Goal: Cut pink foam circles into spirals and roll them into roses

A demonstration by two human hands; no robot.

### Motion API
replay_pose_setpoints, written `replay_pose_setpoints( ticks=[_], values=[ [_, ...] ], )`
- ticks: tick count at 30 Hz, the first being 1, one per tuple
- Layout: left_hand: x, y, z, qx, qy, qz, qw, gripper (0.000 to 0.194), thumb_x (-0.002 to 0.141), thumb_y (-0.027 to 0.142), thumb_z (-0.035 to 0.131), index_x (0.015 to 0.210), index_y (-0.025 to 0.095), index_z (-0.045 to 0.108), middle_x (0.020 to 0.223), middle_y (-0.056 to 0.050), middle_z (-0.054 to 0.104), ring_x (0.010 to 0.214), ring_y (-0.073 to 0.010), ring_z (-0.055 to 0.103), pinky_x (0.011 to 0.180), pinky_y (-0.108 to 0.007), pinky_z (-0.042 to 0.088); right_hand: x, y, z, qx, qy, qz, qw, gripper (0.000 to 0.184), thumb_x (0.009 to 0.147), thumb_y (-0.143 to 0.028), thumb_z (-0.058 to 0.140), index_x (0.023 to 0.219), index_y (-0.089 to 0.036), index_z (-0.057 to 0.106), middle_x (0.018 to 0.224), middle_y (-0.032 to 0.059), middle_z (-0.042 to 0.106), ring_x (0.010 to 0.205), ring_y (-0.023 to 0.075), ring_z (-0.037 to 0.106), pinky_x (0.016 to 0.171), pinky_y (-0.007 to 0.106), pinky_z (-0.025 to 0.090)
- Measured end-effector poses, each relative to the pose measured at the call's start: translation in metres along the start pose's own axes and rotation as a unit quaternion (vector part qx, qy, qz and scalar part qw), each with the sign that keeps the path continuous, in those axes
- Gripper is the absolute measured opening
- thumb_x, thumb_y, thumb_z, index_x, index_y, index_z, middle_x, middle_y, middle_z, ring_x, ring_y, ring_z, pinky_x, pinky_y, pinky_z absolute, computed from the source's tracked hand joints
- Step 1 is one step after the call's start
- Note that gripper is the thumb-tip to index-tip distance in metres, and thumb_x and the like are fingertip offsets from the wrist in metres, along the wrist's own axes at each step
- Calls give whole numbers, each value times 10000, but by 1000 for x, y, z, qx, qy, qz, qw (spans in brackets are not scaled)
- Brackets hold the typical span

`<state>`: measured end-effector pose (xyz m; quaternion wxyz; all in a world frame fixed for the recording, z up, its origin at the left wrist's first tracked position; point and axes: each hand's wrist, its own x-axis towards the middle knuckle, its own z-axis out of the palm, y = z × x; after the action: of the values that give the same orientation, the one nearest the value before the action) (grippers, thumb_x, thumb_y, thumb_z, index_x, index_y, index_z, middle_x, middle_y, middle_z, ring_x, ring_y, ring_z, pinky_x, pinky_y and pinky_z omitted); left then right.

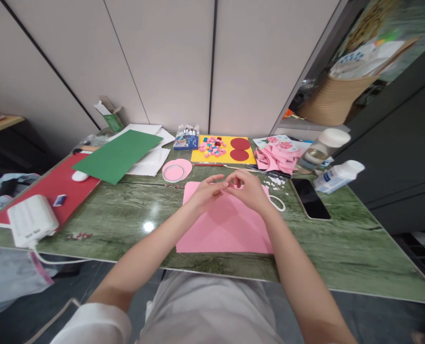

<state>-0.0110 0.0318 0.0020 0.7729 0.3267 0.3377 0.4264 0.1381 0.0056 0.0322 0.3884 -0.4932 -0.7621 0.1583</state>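
Observation:
My left hand (207, 191) and my right hand (246, 188) meet fingertip to fingertip above the far edge of a pink sheet (226, 227) lying flat on the green marble table (126, 215). The fingers of both hands are pinched together around something small and pink that I cannot make out. A white ring (278, 203) lies just right of my right hand. A pink disc with a white ring on it (176, 170) lies beyond my left hand.
A yellow sheet (201, 155) carries small pompoms (212, 145) and two red discs (240, 148). Pink scraps (277, 160), a phone (310, 198), two bottles (336, 176), a green sheet (117, 155), a red sheet (54, 186), a white power bank (31, 220) and a paint box (186, 138) surround them.

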Motion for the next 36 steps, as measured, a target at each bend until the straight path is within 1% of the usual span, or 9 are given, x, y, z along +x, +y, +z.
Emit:
replay_pose_setpoints(
  ticks=[2,5,10,15,19,25,28,32,36],
  values=[
    [2,1,-2,10,-6,-2,1000,434,556,165,764,942,173,567,710,-2,659,598,-73,563,645,-239,373,0,0,-3,9,-10,-4,1000,36,734,-206,617,770,-209,611,666,-24,465,622,123,440,565,240,330],
    [3,3,-5,28,-14,-4,1000,441,547,165,769,942,171,574,676,10,644,574,-74,555,634,-245,373,0,0,-6,14,-29,-10,999,93,755,-218,610,833,-225,659,675,-17,474,616,121,447,562,241,333],
    [5,6,-9,64,-31,6,997,482,518,161,788,959,162,594,688,-11,654,620,-101,580,658,-261,372,0,5,-5,4,-59,-18,998,155,776,-223,596,892,-258,691,675,-16,462,598,114,443,569,241,337],
    [2,6,-7,54,-28,4,998,441,534,189,783,935,176,602,715,-5,652,645,-85,569,662,-246,364,0,6,-3,-5,-30,-7,1000,102,766,-206,601,834,-231,672,674,-18,446,601,116,434,563,240,333],
    [0,1,-3,28,-22,-10,999,416,559,204,773,936,194,598,761,8,647,659,-66,557,668,-230,365,1,4,1,3,-5,0,1000,35,732,-174,612,744,-206,604,658,-26,443,617,121,431,562,238,327],
    [2,-4,-3,11,-14,-8,1000,420,550,191,773,929,194,592,741,18,645,665,-68,568,684,-230,373,0,3,6,5,5,6,1000,78,706,-155,608,719,-201,547,647,-37,443,610,117,426,561,235,329],
    [3,-2,-5,17,-15,-8,1000,433,541,178,772,931,185,583,726,10,652,652,-76,573,682,-239,377,0,3,2,10,-10,2,1000,60,713,-186,622,763,-205,595,660,-31,462,611,117,435,559,237,333],
    [4,2,-6,36,-25,-10,999,449,534,168,768,939,175,575,726,-1,658,665,-94,587,690,-252,382,-1,3,-4,14,-39,-3,999,107,742,-237,624,839,-216,664,668,-19,468,608,117,439,555,239,336],
    [3,5,-8,65,-50,-13,997,454,512,133,774,924,154,585,734,-25,667,686,-118,597,686,-261,380,-1,2,-7,21,-87,-13,996,135,768,-244,607,874,-223,689,687,-12,470,613,112,446,574,240,348]
  ],
)
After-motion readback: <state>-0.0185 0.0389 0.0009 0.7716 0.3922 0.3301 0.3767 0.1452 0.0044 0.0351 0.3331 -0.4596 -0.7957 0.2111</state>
